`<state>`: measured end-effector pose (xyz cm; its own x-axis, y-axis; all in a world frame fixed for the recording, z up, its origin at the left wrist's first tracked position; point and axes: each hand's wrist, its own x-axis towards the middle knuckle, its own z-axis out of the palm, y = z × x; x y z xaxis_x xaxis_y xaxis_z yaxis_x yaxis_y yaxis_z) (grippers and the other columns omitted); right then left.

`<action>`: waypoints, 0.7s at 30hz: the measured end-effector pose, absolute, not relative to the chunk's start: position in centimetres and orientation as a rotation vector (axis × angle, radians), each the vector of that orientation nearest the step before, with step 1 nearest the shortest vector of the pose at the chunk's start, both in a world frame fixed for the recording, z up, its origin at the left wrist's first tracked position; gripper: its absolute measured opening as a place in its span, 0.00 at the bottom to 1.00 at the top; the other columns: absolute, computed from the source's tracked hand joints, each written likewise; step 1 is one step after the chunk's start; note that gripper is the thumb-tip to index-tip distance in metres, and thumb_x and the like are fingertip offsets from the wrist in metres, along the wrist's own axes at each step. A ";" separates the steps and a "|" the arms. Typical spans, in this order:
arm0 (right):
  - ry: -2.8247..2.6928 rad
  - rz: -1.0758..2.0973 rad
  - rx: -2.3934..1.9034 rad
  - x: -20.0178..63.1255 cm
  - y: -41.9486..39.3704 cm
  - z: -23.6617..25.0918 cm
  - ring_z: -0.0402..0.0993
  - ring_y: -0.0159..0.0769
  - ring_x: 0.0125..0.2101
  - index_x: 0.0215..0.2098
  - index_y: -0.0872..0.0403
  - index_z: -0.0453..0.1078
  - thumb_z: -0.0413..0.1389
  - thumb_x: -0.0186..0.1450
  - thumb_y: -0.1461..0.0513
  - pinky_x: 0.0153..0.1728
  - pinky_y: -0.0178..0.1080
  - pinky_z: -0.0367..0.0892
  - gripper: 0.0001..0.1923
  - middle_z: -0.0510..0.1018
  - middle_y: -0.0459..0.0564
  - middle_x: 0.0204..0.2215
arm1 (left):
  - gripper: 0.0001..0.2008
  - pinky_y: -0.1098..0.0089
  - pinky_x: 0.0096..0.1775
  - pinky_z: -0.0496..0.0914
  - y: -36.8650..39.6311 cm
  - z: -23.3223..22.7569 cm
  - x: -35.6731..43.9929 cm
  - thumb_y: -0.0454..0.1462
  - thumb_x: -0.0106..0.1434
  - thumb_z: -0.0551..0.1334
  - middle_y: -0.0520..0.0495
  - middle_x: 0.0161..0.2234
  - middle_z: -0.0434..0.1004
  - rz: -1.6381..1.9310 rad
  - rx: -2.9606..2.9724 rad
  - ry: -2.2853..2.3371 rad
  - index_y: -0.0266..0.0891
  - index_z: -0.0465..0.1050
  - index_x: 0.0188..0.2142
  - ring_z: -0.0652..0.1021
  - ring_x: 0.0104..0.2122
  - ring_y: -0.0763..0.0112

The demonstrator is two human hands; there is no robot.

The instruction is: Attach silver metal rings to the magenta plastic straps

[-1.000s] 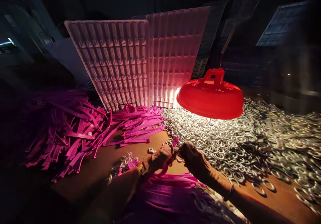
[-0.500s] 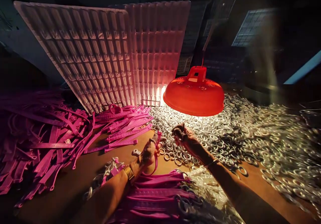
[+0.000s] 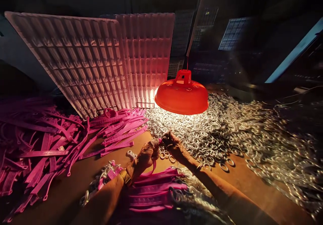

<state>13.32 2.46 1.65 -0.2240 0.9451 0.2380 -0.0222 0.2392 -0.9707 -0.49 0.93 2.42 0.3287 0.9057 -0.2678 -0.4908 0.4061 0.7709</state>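
My left hand (image 3: 145, 155) grips the end of a pink plastic strap (image 3: 152, 166) that hangs down toward my lap. My right hand (image 3: 174, 145) meets it at the strap's tip and pinches a small metal ring against it; the ring itself is mostly hidden by my fingers. Both hands hover just above the brown table, at the near edge of a wide heap of silvery metal rings (image 3: 227, 130). A bundle of finished pink straps with rings (image 3: 153, 191) lies under my forearms.
A red lamp shade (image 3: 182, 97) hangs low just behind my hands. Loose pink straps (image 3: 45, 144) are piled at the left. Two ribbed white trays (image 3: 101, 60) lean upright at the back. Bare brown tabletop (image 3: 242, 181) shows at the right front.
My hands parted half a second ago, the right reaching into the ring heap, and have now come back together at the strap's tip. The view has shifted to the right.
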 end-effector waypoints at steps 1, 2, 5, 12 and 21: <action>-1.510 1.150 -0.913 13.3 2.4 1.6 0.51 0.27 0.22 0.27 0.53 0.58 0.52 0.64 0.53 0.22 0.31 0.54 0.14 0.59 0.42 0.23 | 0.25 0.73 0.18 0.39 0.9 2.5 -0.5 0.46 0.47 0.67 0.63 0.14 0.43 0.987 0.643 0.762 0.42 0.48 0.19 0.46 0.14 0.85; -1.544 1.101 -0.926 13.2 2.3 1.5 0.51 0.27 0.22 0.28 0.54 0.58 0.51 0.64 0.54 0.22 0.31 0.54 0.13 0.59 0.42 0.23 | 0.26 0.74 0.18 0.39 0.8 2.5 -0.5 0.46 0.46 0.67 0.63 0.13 0.43 0.982 0.651 0.763 0.42 0.47 0.19 0.46 0.14 0.85; -1.614 0.973 -1.015 13.0 2.1 1.3 0.53 0.27 0.22 0.29 0.54 0.58 0.48 0.65 0.54 0.22 0.31 0.54 0.12 0.61 0.42 0.23 | 0.25 0.74 0.18 0.40 0.6 2.6 -0.5 0.47 0.47 0.67 0.63 0.13 0.43 0.994 0.686 0.774 0.42 0.48 0.19 0.46 0.13 0.84; -1.642 1.179 -1.077 13.4 2.8 1.5 0.53 0.27 0.22 0.26 0.53 0.55 0.45 0.64 0.55 0.22 0.31 0.55 0.13 0.58 0.41 0.21 | 0.19 0.73 0.17 0.44 0.1 1.6 -0.6 0.46 0.57 0.61 0.59 0.13 0.50 1.040 1.124 0.932 0.41 0.56 0.18 0.51 0.13 0.82; -1.921 1.081 -1.024 14.4 3.4 4.6 0.59 0.28 0.23 0.29 0.55 0.60 0.45 0.66 0.54 0.25 0.32 0.58 0.14 0.66 0.45 0.23 | 0.14 0.76 0.17 0.52 0.9 3.5 -0.9 0.44 0.53 0.60 0.55 0.14 0.61 0.885 1.080 1.086 0.37 0.62 0.19 0.59 0.13 0.82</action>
<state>14.43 3.35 4.56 -0.4458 0.8755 0.1865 0.2947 0.3402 -0.8930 -0.92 0.85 3.52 0.2491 0.9393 -0.2360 -0.0420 0.2539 0.9663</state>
